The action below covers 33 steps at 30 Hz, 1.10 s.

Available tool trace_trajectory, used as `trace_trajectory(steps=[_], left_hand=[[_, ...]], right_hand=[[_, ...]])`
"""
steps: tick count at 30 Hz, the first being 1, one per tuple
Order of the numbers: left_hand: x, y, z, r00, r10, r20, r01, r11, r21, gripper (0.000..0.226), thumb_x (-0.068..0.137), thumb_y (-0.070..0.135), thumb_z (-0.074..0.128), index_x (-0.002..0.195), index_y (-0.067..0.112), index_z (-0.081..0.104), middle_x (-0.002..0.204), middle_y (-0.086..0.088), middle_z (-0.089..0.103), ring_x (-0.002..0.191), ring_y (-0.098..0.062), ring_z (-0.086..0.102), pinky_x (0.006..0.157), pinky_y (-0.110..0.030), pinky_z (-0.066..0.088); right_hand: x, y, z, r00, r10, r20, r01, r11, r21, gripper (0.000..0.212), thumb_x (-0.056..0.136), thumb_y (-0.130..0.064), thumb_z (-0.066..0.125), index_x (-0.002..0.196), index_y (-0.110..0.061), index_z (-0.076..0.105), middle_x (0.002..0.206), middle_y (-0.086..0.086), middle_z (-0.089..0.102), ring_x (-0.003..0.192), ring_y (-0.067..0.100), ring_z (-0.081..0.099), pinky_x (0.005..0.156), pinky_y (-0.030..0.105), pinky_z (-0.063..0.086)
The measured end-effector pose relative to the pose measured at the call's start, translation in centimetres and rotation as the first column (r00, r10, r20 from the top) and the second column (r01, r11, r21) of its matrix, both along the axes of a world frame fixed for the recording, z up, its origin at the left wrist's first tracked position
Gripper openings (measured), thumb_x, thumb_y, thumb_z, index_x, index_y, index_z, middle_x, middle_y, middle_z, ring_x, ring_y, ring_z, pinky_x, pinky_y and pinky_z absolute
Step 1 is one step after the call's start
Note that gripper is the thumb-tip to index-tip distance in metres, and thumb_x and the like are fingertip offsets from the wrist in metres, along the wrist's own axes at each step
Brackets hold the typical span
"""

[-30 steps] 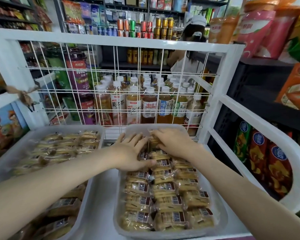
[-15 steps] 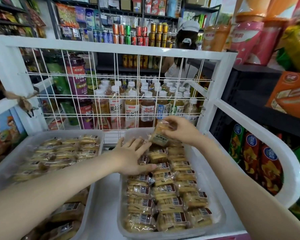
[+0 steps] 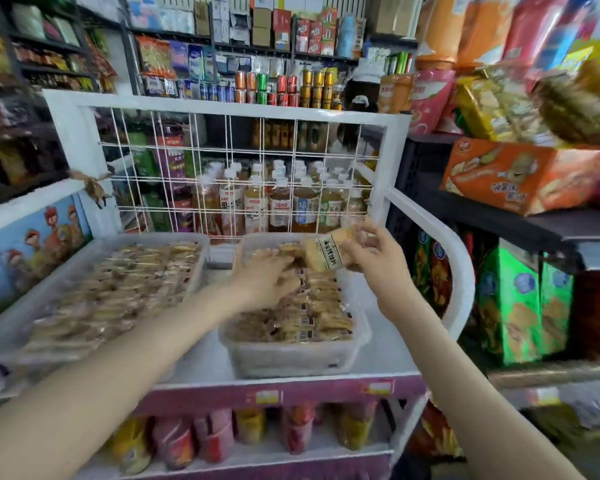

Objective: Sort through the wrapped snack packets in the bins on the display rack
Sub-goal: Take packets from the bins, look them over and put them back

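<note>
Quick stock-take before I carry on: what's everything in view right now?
display rack: one, white, centre, wire-grid back.
left bin: one, clear plastic, rack top shelf, left.
right bin: one, clear plastic, beside it, right.
snack packets: many, golden-brown, filling both bins.
held snack packet: one, yellow, white label, above right bin's far end.
bottled teas: many, amber, behind the grid.
drink cans: a row, red, green, gold, far shelf.
carton: one, orange, right shelf.
containers: several, red and yellow, rack's lower shelf.
left hand: resting on packets in right bin.
right hand: pinching the held snack packet.
</note>
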<state>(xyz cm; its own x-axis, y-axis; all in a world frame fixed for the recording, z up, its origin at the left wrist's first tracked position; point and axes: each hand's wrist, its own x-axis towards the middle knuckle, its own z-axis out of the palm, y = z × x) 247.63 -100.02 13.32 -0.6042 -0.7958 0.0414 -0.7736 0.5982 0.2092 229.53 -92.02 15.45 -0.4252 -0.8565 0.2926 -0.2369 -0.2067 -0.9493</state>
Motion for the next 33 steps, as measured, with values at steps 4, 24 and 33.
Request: trace_trajectory(steps=[4, 24, 33], left_hand=[[0.1, 9.3, 1.1, 0.844, 0.156, -0.514, -0.067, 0.98, 0.188, 0.042, 0.101, 0.038, 0.042, 0.139, 0.02, 0.048, 0.101, 0.015, 0.056, 0.086, -0.007, 0.056, 0.077, -0.024, 0.047], [9.6, 23.7, -6.3, 0.197, 0.584, -0.788, -0.058, 0.809, 0.585, 0.011, 0.098, 0.01, 0.053, 0.096, 0.012, 0.063, 0.092, -0.004, 0.069, 0.087, -0.018, 0.068, 0.071, -0.029, 0.057], [10.9, 24.0, -7.6, 0.552, 0.448, -0.704, -0.476, 0.862, 0.175, 0.01, 0.097, 0.016, 0.055, 0.098, 0.009, 0.063, 0.089, 0.002, 0.064, 0.084, -0.013, 0.057, 0.065, -0.021, 0.035]], right_hand=[[1.6, 7.1, -2.5, 0.993, 0.081, 0.084, -0.08, 0.997, -0.01, 0.035, 0.086, -0.034, 0.067, 0.119, -0.037, 0.055, 0.118, -0.004, 0.059, 0.109, 0.018, 0.06, 0.092, 0.048, 0.052], [10.4, 17.9, -9.2, 0.82, 0.268, 0.506, -0.331, 0.943, 0.038, 0.011, 0.091, -0.006, 0.058, 0.084, -0.008, 0.05, 0.085, 0.017, 0.06, 0.077, 0.031, 0.054, 0.069, 0.044, 0.047], [11.5, 18.3, -10.5, 0.87, 0.141, 0.473, -0.207, 0.974, 0.09, 0.022, 0.091, 0.003, 0.057, 0.076, -0.01, 0.048, 0.074, 0.008, 0.057, 0.061, 0.017, 0.055, 0.048, 0.022, 0.047]])
